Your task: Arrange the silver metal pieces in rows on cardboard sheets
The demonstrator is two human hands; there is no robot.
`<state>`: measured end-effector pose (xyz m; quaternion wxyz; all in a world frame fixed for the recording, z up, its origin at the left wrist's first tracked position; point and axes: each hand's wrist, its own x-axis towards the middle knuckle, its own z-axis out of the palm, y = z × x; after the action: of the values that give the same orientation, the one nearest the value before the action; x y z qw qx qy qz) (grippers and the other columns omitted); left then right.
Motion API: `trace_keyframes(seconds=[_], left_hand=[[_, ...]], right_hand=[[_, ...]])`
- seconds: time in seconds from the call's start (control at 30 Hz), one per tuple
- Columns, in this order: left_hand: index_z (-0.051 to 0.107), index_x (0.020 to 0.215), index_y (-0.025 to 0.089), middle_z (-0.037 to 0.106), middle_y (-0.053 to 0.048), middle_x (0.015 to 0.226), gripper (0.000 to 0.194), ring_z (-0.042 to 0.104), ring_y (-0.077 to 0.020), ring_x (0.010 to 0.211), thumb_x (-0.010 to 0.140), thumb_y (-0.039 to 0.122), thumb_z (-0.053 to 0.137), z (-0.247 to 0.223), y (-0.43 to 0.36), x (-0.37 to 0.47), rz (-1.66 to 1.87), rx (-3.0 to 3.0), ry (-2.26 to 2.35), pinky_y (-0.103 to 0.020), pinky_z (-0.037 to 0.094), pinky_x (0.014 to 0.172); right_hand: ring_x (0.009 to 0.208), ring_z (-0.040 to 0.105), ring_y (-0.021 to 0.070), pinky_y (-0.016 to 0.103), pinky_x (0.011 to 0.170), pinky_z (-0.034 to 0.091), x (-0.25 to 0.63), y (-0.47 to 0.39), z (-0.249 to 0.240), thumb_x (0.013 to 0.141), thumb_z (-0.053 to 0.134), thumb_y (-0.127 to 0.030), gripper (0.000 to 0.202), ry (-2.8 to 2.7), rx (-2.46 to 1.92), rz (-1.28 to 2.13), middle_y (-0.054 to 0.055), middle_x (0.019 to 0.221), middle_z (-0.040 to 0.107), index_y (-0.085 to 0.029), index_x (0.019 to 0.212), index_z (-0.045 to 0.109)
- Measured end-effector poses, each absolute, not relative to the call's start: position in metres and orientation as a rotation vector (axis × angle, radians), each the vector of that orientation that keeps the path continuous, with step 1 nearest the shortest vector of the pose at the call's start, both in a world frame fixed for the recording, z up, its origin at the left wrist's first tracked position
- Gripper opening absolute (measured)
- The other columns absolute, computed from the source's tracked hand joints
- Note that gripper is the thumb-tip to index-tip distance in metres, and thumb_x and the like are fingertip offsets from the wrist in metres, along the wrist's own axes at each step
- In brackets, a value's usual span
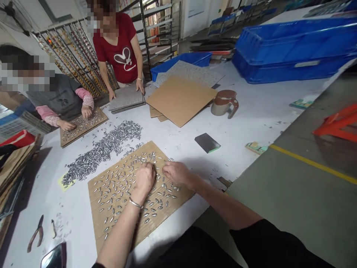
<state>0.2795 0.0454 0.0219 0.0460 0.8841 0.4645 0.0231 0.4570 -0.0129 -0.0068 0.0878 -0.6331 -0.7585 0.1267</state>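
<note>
A cardboard sheet lies on the white table in front of me, with many small silver spindle-shaped metal pieces spread over it. My left hand, a bracelet at its wrist, rests over the middle of the sheet with its fingers curled together. Whatever its fingertips pinch is hidden. Close by on the right, my right hand is over the sheet's right part, its thumb and fingers drawn together at the pieces. I cannot make out what is between them. Past the sheet's far edge lies a long heap of the same pieces.
Pliers and a phone lie at the lower left. A dark block, a mug and stacked cardboard are farther right. Blue crates stand at the back. Two people work across the table.
</note>
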Motion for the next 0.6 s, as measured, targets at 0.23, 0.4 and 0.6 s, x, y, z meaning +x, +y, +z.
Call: trace_keyframes(seconds=[0.23,0.4,0.6], left_hand=[[0.069,0.092,0.013,0.069,-0.012,0.093,0.026,0.067,-0.0214,0.091,0.093,0.004,0.045,0.011,0.046,0.287,-0.019,2.751,1.280,-0.031,0.049,0.085],[0.071,0.089,0.016,0.071,-0.009,0.093,0.027,0.067,-0.0163,0.082,0.098,0.013,0.046,0.020,0.049,0.274,0.035,2.683,1.308,-0.025,0.049,0.077],[0.073,0.094,0.017,0.073,-0.011,0.096,0.027,0.068,-0.0197,0.086,0.096,0.015,0.046,0.037,0.085,0.247,0.069,2.576,1.553,-0.027,0.047,0.078]], right_hand=[[0.098,0.066,0.0199,0.026,0.082,0.044,0.444,0.005,0.012,0.100,0.051,-0.025,0.020,-2.173,-1.900,0.386,0.008,0.108,0.072,-0.020,0.102,0.071],[0.098,0.068,0.0217,0.026,0.083,0.045,0.440,0.020,0.009,0.100,0.047,-0.023,0.025,-2.251,-1.916,0.380,0.012,0.103,0.074,-0.017,0.098,0.071],[0.102,0.068,0.0211,0.025,0.084,0.045,0.451,0.032,0.004,0.099,0.048,-0.023,0.024,-2.308,-1.980,0.389,0.011,0.108,0.074,-0.018,0.098,0.071]])
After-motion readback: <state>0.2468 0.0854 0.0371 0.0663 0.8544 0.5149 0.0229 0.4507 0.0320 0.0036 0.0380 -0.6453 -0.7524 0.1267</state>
